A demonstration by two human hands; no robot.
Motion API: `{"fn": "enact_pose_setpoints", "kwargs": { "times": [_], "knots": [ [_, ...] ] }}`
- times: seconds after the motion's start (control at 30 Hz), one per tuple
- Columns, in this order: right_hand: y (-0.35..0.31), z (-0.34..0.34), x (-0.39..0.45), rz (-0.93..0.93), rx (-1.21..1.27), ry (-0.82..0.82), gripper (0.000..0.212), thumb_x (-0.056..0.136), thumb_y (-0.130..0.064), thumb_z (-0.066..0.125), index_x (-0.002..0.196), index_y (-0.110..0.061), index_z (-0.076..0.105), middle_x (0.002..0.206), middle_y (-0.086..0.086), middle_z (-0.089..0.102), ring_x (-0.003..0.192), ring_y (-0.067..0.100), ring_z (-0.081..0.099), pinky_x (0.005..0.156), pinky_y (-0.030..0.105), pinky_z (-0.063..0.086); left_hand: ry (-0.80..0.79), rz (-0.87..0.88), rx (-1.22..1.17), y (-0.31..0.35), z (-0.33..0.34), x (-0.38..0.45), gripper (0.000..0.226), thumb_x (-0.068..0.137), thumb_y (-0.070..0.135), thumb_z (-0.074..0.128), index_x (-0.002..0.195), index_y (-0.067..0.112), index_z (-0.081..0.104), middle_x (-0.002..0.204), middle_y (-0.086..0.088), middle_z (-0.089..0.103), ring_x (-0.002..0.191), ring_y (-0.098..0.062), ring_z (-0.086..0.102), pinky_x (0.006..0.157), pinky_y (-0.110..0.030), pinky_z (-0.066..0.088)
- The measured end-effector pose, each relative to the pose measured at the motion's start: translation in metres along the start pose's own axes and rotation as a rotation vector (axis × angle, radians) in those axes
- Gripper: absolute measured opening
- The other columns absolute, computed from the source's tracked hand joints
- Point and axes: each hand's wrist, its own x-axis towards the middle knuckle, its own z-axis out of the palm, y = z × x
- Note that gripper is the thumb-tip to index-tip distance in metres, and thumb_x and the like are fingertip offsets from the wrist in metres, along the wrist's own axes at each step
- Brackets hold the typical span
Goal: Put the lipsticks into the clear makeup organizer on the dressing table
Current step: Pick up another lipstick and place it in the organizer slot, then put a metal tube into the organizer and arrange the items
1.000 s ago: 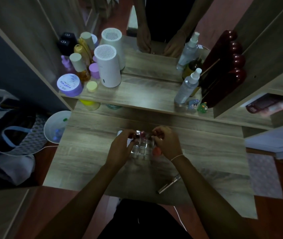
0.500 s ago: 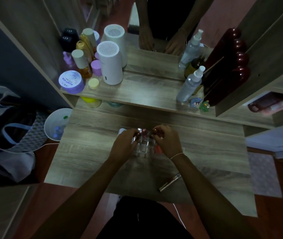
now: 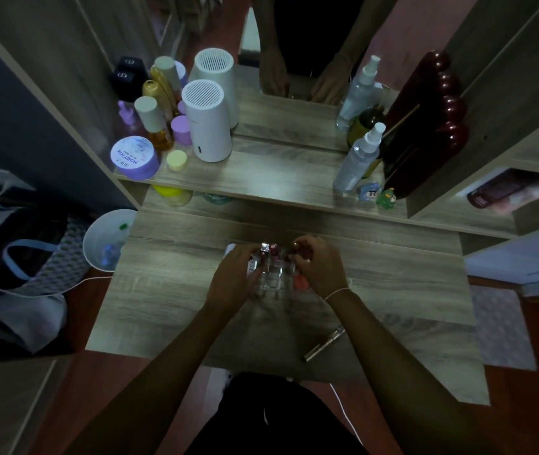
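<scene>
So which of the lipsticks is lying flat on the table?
The slim metallic tube near the front edge, beside the right forearm. The others stand upright in the clear organizer between the hands.

Bare forearms; thin white string bracelet (image 3: 337, 294).

Both hands (image 3: 233, 277) hide much of the clear organizer (image 3: 273, 277) — each grip unclear.

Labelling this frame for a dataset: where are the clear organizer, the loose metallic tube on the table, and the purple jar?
clear organizer (image 3: 273, 279), head view, front compartments.
metallic tube (image 3: 324, 343), head view, middle of its barrel.
purple jar (image 3: 132, 155), head view, centre of its lid.
</scene>
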Motion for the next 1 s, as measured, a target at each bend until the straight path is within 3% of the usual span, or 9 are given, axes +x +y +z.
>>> {"fn": "enact_pose_setpoints", "kwargs": {
  "times": [0.1,0.17,0.23,0.33,0.43,0.53,0.63,0.7,1.0],
  "knots": [
    [-0.001,-0.004,0.0,0.02,0.028,0.012,0.027,0.076,-0.006,0.072,0.102,-0.01,0.066,0.099,0.012,0.069,0.088,0.023,0.064,0.085,0.04,0.055,0.026,0.069,0.055,0.003,-0.002,-0.005,0.025,0.09,0.017,0.063,0.112,0.005,0.062,0.111,-0.014,0.064,0.103,-0.019,0.055,0.088,-0.024,0.046],
    [0.001,-0.011,-0.003,0.039,0.041,0.058,0.035,0.074,-0.007,0.073,0.107,-0.011,0.064,0.101,0.013,0.07,0.089,0.023,0.064,0.084,0.034,0.052,0.129,0.011,-0.026,0.006,-0.003,-0.013,0.02,0.085,0.006,0.068,0.103,0.002,0.061,0.102,-0.018,0.064,0.091,-0.014,0.055,0.079,-0.011,0.04],
    [0.007,-0.021,-0.009,0.048,0.051,0.116,0.041,0.073,-0.007,0.073,0.112,-0.012,0.062,0.103,0.012,0.07,0.089,0.019,0.062,0.083,0.031,0.049,0.167,0.041,0.015,0.003,0.002,-0.025,0.02,0.085,0.003,0.066,0.103,-0.001,0.061,0.1,-0.021,0.065,0.088,-0.017,0.057,0.076,-0.016,0.046],
    [0.025,-0.038,-0.025,0.113,0.079,0.196,0.043,0.075,-0.01,0.073,0.116,-0.014,0.06,0.104,0.009,0.07,0.092,0.019,0.064,0.085,0.035,0.052,0.067,0.238,0.194,-0.009,0.02,-0.047,0.031,0.091,0.011,0.051,0.115,-0.007,0.059,0.111,-0.027,0.064,0.103,-0.036,0.061,0.088,-0.046,0.053],
    [0.05,-0.051,-0.051,0.228,0.102,0.282,0.041,0.078,-0.012,0.072,0.116,-0.021,0.057,0.088,0.007,0.07,0.079,0.022,0.066,0.078,0.039,0.055,-0.12,0.323,0.21,-0.012,0.04,-0.062,0.042,0.091,0.018,0.048,0.127,-0.003,0.051,0.127,-0.026,0.057,0.12,-0.036,0.052,0.102,-0.048,0.043],
    [0.075,-0.053,-0.085,0.357,0.069,0.313,0.04,0.082,-0.015,0.067,0.119,-0.021,0.055,0.097,0.011,0.071,0.086,0.029,0.067,0.079,0.035,0.052,-0.281,0.377,0.319,-0.013,0.055,-0.069,0.052,0.091,0.026,0.046,0.134,-0.004,0.041,0.138,-0.026,0.047,0.13,-0.04,0.041,0.109,-0.057,0.03],
    [0.094,-0.042,-0.118,0.425,0.04,0.2,0.041,0.085,-0.027,0.067,0.123,-0.021,0.054,0.1,0.009,0.07,0.089,0.028,0.066,0.078,0.033,0.05,-0.337,0.358,0.382,-0.014,0.062,-0.072,0.062,0.093,0.034,0.042,0.14,-0.003,0.031,0.147,-0.025,0.032,0.138,-0.039,0.027,0.117,-0.047,0.007],
    [0.096,-0.028,-0.134,0.461,0.051,0.153,0.043,0.084,-0.032,0.068,0.123,-0.021,0.054,0.099,0.008,0.07,0.091,0.027,0.066,0.081,0.034,0.05,-0.344,0.323,0.395,-0.015,0.063,-0.072,0.066,0.093,0.038,0.039,0.144,-0.001,0.024,0.152,-0.021,0.022,0.141,-0.036,0.02,0.117,-0.043,0.002],
    [0.081,0.02,-0.153,0.586,0.078,0.155,0.045,0.077,-0.054,0.065,0.109,-0.029,0.046,0.099,0.006,0.071,0.094,0.03,0.065,0.071,0.03,0.043,-0.354,0.275,0.463,-0.016,0.063,-0.06,0.071,0.091,0.044,0.033,0.141,-0.007,0.03,0.151,-0.024,0.025,0.141,-0.035,0.016,0.114,-0.049,0.015]
  ]
}}
